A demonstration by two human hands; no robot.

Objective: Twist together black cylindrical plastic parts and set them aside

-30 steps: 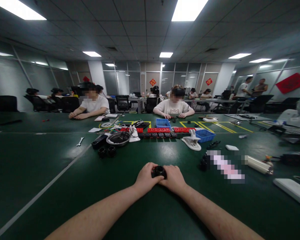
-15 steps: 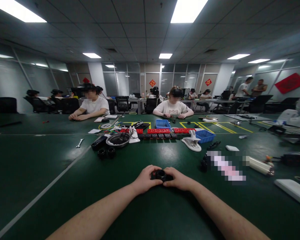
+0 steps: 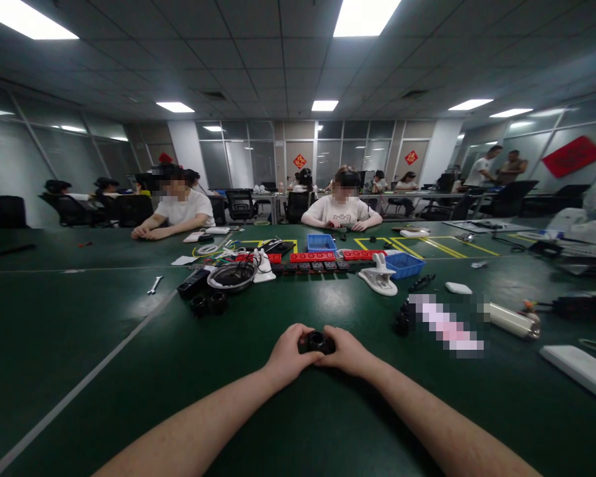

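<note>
The green table (image 3: 79, 331) carries a wrench (image 3: 153, 285) at 10 o'clock, blue bins (image 3: 322, 242) and perhaps sockets at 12.

**No legible writing in view**

Nothing here can be read as text, a number or a brand. The red diamond-shaped decorations on the glass partition (image 3: 328, 149) at the far end of the room, one (image 3: 299, 161) left of the partition's middle, one (image 3: 411, 157) to its right and one (image 3: 165, 158) further left, carry gold marks too small to make out. The large red banner (image 3: 573, 156) on the wall right of the partition shows no readable characters. A pink-and-white object (image 3: 447, 324) on the green table (image 3: 79, 331) is blurred out, so any print on it cannot be told.
</note>
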